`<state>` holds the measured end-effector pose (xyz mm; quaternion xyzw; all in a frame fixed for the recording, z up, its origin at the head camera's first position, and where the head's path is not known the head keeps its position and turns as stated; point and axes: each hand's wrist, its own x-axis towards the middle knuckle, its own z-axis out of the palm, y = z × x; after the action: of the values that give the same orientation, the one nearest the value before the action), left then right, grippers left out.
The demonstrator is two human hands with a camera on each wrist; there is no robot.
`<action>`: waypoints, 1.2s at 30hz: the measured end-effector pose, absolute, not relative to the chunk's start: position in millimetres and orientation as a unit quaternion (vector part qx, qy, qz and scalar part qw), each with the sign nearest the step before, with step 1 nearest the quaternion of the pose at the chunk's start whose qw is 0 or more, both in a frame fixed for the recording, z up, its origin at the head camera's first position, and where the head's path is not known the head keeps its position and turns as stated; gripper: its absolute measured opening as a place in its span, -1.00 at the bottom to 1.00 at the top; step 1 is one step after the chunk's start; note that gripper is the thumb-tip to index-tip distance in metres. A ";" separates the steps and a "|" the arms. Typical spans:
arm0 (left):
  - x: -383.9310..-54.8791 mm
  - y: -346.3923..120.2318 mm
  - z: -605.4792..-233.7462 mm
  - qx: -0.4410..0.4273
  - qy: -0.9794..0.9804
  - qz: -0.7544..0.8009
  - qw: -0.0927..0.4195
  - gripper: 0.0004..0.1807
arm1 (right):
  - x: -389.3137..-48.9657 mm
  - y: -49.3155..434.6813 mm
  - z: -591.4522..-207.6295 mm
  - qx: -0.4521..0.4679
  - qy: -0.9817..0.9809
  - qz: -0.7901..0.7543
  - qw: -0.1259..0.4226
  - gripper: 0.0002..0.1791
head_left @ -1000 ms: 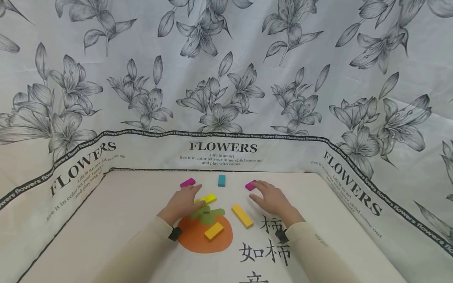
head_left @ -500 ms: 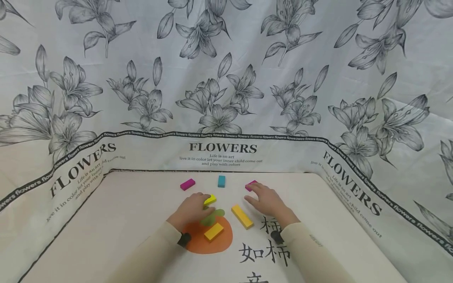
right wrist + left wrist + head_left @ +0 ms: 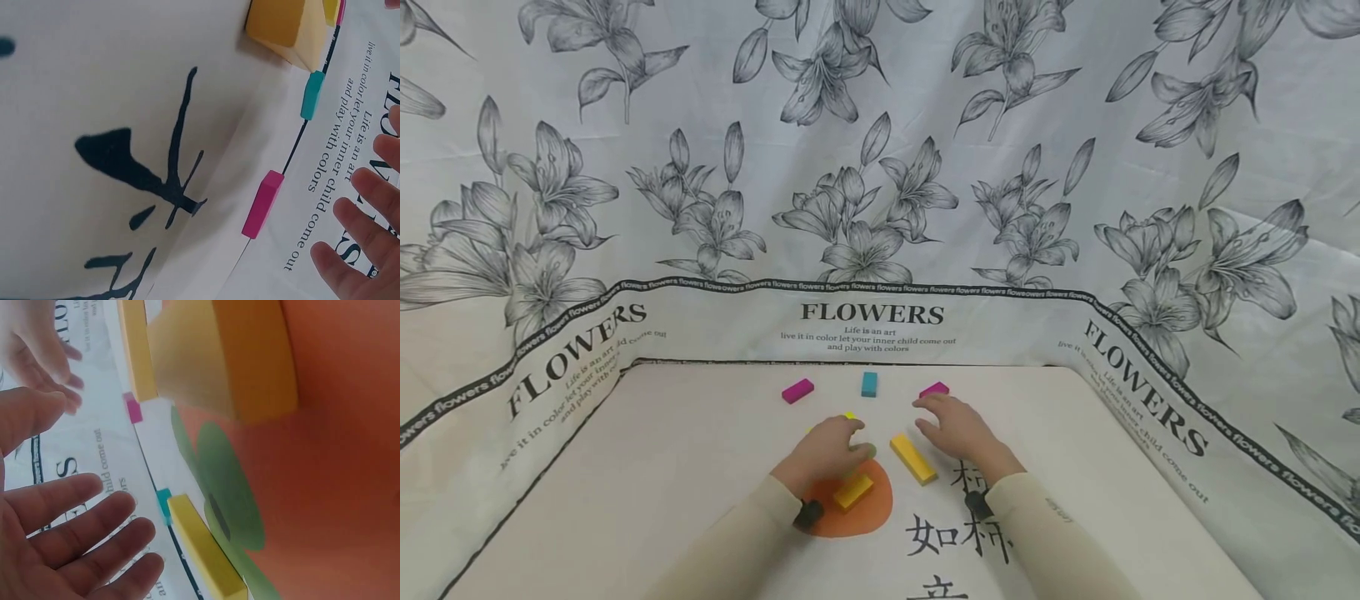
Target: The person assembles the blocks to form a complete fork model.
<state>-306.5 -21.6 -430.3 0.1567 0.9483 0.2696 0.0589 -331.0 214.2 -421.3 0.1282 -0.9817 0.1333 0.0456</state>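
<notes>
My left hand (image 3: 826, 452) hovers over the bright yellow block (image 3: 850, 415), hiding most of it in the head view. Its fingers (image 3: 81, 531) are spread and hold nothing; the left wrist view shows the whole yellow block (image 3: 206, 547) beyond them. Just below that hand, an amber block (image 3: 853, 493) lies on the printed persimmon (image 3: 876, 512). My right hand (image 3: 961, 429), fingers loosely bent and gripping nothing, is just in front of the right magenta block (image 3: 934, 389). Between the hands lies a longer amber block (image 3: 913, 458).
Farther back on the white table cover (image 3: 685, 450) sit a teal block (image 3: 869, 384) and another magenta block (image 3: 797, 391). Black printed characters (image 3: 934, 535) run down the cover at the right. A flower-print curtain (image 3: 872, 325) rises behind the table's back edge.
My left hand has come right and nearer, from beside the left magenta block to over the yellow one. The right hand has drawn back slightly from its magenta block. The blocks stay put.
</notes>
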 end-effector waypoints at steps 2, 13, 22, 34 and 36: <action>-305.3 -18.6 -430.9 0.153 0.949 0.268 0.060 -0.41 | -330.8 213.8 -423.0 0.128 -0.981 0.136 0.045 -0.55; -303.1 -4.6 -430.2 0.159 0.947 0.266 0.080 -0.47 | -328.4 207.7 -427.3 0.110 -0.979 0.170 0.022 -0.60; -297.6 10.3 -426.6 0.138 0.953 0.256 0.085 -0.44 | -327.9 201.3 -427.1 0.106 -0.976 0.188 -0.003 -0.66; -290.4 32.1 -431.0 0.120 0.938 0.310 0.096 -0.48 | -326.5 196.0 -428.0 0.107 -0.971 0.214 -0.027 -0.72; -289.9 35.7 -432.2 0.115 0.941 0.304 0.097 -0.49 | -327.3 196.0 -428.6 0.109 -0.971 0.213 -0.028 -0.72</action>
<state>-289.9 35.7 -432.2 0.1154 0.9406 0.3044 0.0965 -327.3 196.0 -428.6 0.1091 -0.9706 0.2127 -0.0285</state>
